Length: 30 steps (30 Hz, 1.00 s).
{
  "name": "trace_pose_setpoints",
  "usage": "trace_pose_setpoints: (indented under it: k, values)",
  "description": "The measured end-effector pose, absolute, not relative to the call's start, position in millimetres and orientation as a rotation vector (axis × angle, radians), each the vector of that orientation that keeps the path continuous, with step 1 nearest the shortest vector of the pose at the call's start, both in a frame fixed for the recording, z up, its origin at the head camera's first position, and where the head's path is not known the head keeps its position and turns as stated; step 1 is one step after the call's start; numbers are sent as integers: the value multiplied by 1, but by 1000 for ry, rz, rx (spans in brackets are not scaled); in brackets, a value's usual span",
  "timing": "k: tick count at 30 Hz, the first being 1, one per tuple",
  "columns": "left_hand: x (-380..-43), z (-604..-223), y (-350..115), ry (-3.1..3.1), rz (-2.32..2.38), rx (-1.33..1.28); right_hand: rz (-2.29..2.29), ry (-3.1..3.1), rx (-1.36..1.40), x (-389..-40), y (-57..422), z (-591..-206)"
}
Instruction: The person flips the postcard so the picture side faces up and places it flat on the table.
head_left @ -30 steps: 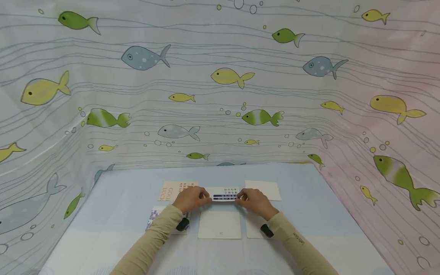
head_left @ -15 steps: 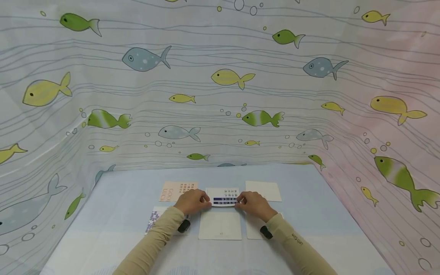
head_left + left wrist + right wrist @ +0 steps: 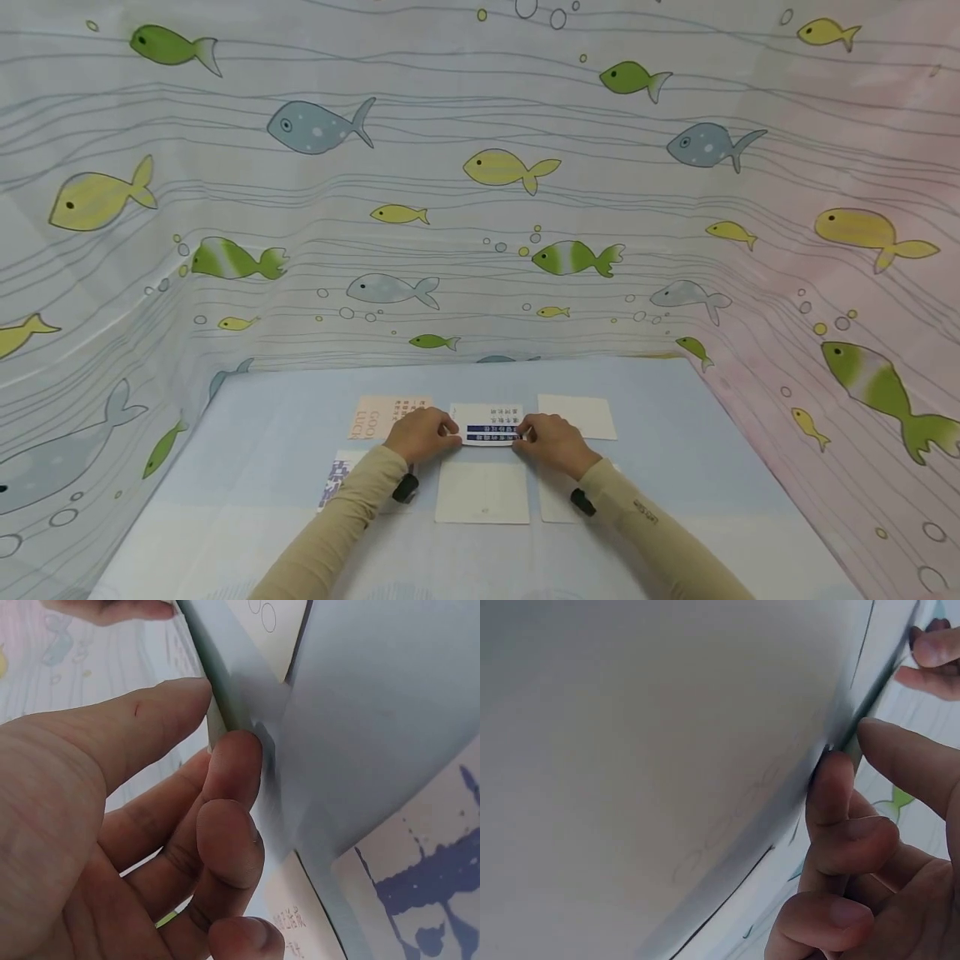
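Between both hands in the head view is a white card [image 3: 491, 414] with dark printed characters and two dark blue bands. My left hand [image 3: 420, 435] pinches its near left corner between thumb and forefinger, and my right hand [image 3: 557, 442] pinches the near right corner the same way. The near edge is slightly lifted and bowed. In the left wrist view the card's thin edge [image 3: 215, 724] shows between thumb and fingertip. The right wrist view shows a similar pinch, with the other fingers curled below.
Around it lie a pink "GOOD LUCK" card [image 3: 372, 417], a purple-patterned card [image 3: 335, 479] partly under the left arm, a blank card [image 3: 482, 493] in front, another at the back right [image 3: 581, 414], and one partly hidden by the right wrist [image 3: 555, 500]. A fish-print curtain [image 3: 480, 192] encloses the table.
The card's near edge dipped toward the table, then rose slightly again. Both hands have kept their pinch on its corners, with only small movements.
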<state>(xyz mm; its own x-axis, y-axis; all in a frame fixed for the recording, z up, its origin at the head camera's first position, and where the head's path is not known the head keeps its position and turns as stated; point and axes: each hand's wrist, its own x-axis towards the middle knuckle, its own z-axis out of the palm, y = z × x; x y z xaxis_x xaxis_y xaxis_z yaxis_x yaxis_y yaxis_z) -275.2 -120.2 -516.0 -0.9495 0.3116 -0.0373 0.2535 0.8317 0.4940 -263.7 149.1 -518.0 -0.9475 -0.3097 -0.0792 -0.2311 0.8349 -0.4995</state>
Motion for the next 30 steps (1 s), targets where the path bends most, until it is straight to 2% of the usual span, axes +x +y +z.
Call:
trace_pose_setpoints:
  k: [30]
  values:
    - [-280,-518,-115,2914,739,351,-727,2844,-352,-273,147,-517]
